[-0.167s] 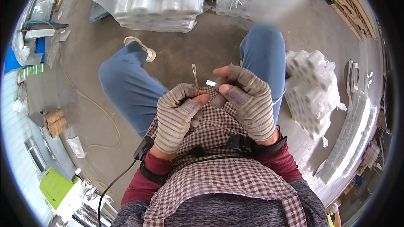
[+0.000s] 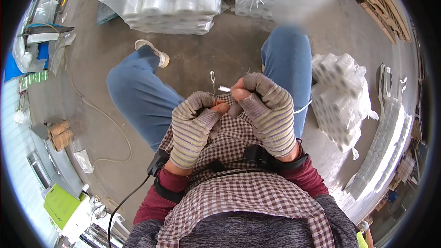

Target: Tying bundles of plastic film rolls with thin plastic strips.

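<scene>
In a striped grey glove with bare fingertips, my left hand (image 2: 195, 126) pinches a large metal needle (image 2: 213, 85). The needle stands upright, its long eye at the top. Just to its right, my right hand (image 2: 271, 110), gloved the same way, grips a flat white strip (image 2: 224, 89) between thumb and forefinger. The strip's short end points at the needle, a small gap below and right of the eye. More white strip shows beyond the right hand, beside my right knee. Both hands are over my brown checked apron (image 2: 229, 144).
Plastic-wrapped stacks of clear rolls (image 2: 170, 7) stand ahead, and another wrapped stack (image 2: 337, 101) sits at my right. Wooden pallets (image 2: 381, 7) lean at the far right. A hose (image 2: 103, 105) snakes over the floor at left, near a green-and-white machine (image 2: 64, 206).
My right thumb and forefinger have closed together on the strip. Its end has moved slightly left and up, nearer the needle. The left hand is almost unmoved.
</scene>
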A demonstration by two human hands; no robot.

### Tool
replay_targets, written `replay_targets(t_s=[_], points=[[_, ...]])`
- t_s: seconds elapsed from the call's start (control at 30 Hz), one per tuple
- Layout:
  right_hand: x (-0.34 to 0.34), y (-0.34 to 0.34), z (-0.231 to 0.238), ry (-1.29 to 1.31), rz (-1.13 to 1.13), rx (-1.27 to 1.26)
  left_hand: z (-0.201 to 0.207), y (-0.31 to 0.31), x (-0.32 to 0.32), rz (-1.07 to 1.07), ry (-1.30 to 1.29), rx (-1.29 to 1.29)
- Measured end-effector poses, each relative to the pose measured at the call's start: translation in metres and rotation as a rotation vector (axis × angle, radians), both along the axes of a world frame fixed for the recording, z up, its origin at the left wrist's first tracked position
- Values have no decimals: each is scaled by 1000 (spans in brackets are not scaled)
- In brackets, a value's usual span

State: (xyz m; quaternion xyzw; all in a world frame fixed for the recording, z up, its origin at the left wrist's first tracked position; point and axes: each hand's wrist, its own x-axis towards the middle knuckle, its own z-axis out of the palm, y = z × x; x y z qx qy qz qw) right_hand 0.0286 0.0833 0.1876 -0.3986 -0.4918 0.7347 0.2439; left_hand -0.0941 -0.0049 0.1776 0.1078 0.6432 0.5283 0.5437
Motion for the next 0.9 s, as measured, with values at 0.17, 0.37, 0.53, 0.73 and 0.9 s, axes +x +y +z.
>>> replay_targets(t_s=[0.17,0.37,0.53,0.73,0.9], points=[[-9,-5,-3,-177,-97,442,2,-1,3,33,-64,-8],[-12,-7,-5,-230,-111,532,2,0,4,35,-53,-28],[-12,-7,-3,-285,-80,510,-3,-2,4,-11,27,7],[-11,-4,-5,-314,-62,571,-16,-6,4,-118,297,36],[-9,1,-10,-253,-51,473,-30,-5,-2,-227,745,233]])
